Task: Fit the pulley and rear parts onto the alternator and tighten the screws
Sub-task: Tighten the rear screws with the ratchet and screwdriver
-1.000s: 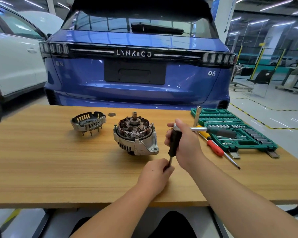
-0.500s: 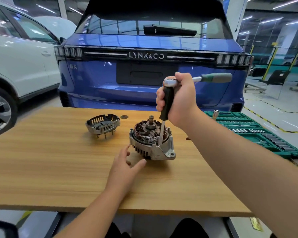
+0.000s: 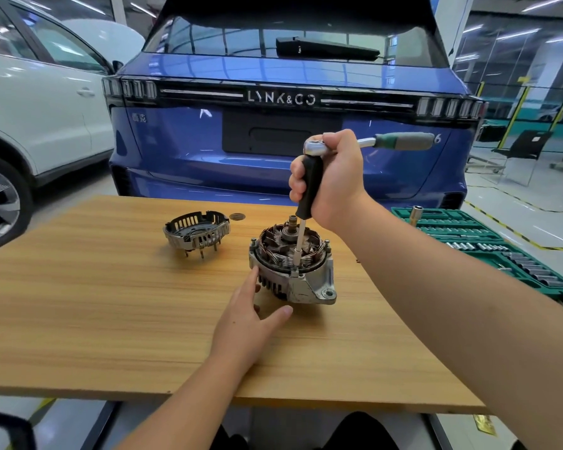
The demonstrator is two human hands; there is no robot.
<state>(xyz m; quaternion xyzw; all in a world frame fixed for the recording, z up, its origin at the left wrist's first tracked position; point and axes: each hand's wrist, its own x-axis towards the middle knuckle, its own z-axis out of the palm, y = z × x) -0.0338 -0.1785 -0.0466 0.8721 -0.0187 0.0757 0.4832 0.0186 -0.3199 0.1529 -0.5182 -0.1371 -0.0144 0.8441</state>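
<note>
Between the hands, the heavy grey cast-metal alternator [image 3: 293,264] is sitting on the wooden bench [image 3: 111,303]; left hand [image 3: 251,316], fingers relaxed, is bracing its rigid housing, seemingly touching, while right hand [image 3: 332,177] is gripping the black-handled socket driver [image 3: 307,190].

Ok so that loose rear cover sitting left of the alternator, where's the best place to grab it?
Take the rear cover by its outer slotted rim, coming down from above with fingers on opposite sides. It sits open side up on thin pins, clear of the alternator, so the rim is free all round, and the pins are probably best left untouched.
</note>
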